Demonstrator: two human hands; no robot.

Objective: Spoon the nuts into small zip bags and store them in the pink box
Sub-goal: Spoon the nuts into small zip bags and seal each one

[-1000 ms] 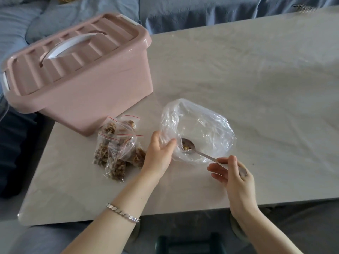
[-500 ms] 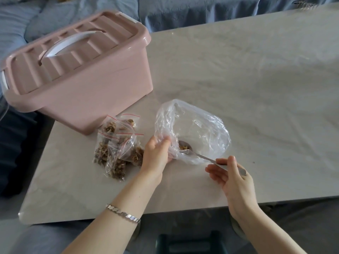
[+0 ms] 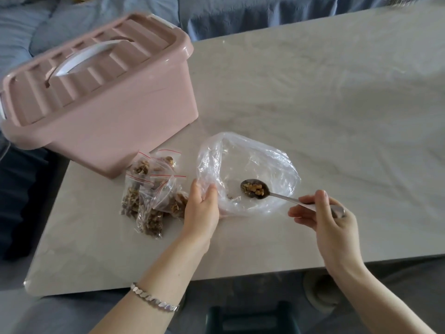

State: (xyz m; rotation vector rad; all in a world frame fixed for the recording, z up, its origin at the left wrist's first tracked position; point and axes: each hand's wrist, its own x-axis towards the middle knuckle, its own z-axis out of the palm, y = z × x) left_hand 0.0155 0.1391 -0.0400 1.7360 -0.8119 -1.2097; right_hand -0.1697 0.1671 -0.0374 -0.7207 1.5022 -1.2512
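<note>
The right hand (image 3: 330,227) pinches the handle of the spoon (image 3: 273,194) near its end. The thumb lies on top and the fingers are curled underneath, close together. A short stub of handle sticks out behind the thumb.

From those fingers the spoon's long axis runs leftward and slightly away from the person. Its bowl points toward the left hand (image 3: 201,210). The bowl faces up, level, and carries a small heap of nuts (image 3: 252,188). It sits inside the open mouth of the clear bag (image 3: 255,162), between the two hands and a little closer to the left fingertips. Whether the bowl touches the film cannot be told.

The left hand grips the bag's near-left rim, with the film caught between the thumb and the curled fingers. A few crumbs lie in the bag just beyond that thumb. The bag's mouth gapes toward the person.

The small zip bags (image 3: 149,201) lie in a loose pile just outside the left hand's knuckles, some overlapping. They are filled with nuts, and their red-lined tops mostly point away. Beyond them, well past the left fingers, stands the pink box (image 3: 108,104) with its lid on. Its long side is angled across the corner of the table (image 3: 337,104). A bracelet (image 3: 154,298) circles the left wrist.
</note>
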